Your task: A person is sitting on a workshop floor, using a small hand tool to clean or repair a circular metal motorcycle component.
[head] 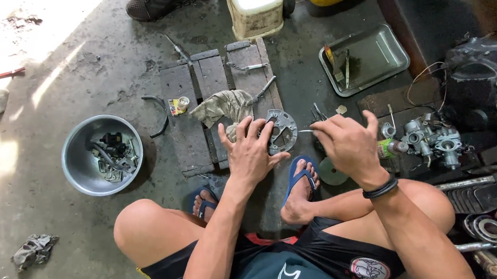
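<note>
We sat on the concrete floor (80, 64) with knees drawn up, both hands over a dark wooden board (185, 112). Our left hand (252, 151) lay spread, fingers splayed, pressing down on a round grey metal plate (285, 128) with cut-outs, which rested at the board's right edge; the palm covered its left part, so it was held flat rather than gripped. Our right hand (348, 141) was clenched around a thin metal tool (305, 131), whose tip pointed left and met the plate's right side. We could not tell what kind of tool it was, since most of it was hidden in the fist. A black band (380, 189) sat on the right wrist.

Just above the left hand a crumpled rag (223, 106) lay on the board, touching the plate's upper left. A second small tool (263, 89) lay beside the rag. Well to the left stood a steel bowl (75, 169) with small dark parts in it. Up and to the right, a metal tray (379, 51) held a few slim tools. Near our right hand sat a carburettor (435, 138), with an engine (484, 85) behind it. A blue sandal (299, 174) was on our foot below the plate. Another person's shoe (160, 1) showed at the top edge
</note>
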